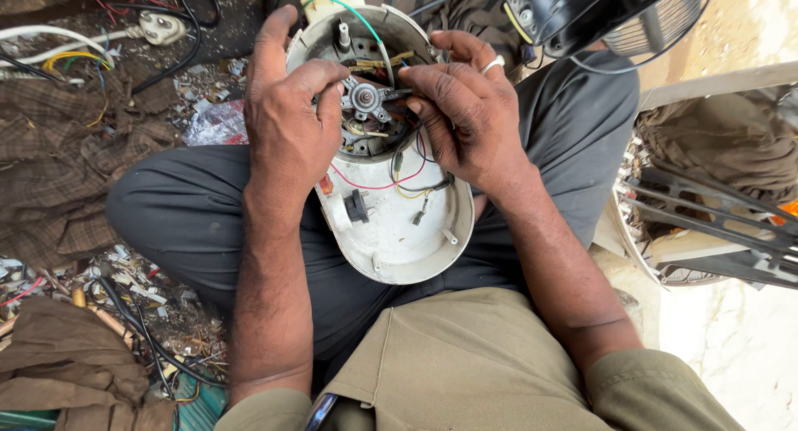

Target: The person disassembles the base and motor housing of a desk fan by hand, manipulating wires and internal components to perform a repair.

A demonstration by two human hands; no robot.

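Cluttered floor all round: wire offcuts and scraps (179,310), brown cloth (62,157), a white plug socket (162,28) top left, a black fan w/ grille (607,11) top right. Person sits cross-legged in dark trousers w/ a white appliance housing (399,231) resting open-side-up on the lap. Inside it, near the far end, sits a small motor assembly (366,98) w/ red, yellow and green wires (391,182) trailing across the shell. Left hand (287,123) is curled over the housing rim, fingers bent in and touching the motor's left side, steadying it. Right hand (465,111), ring on one finger, is pinched nearly closed, fingertips at the motor's right edge; whether it grips a small part there can't be told. Step looks like mid-work on the motor mount, approx. halfway into the strip-down. Next move probably needs a fine fingertip grip while the left hand braces the shell.
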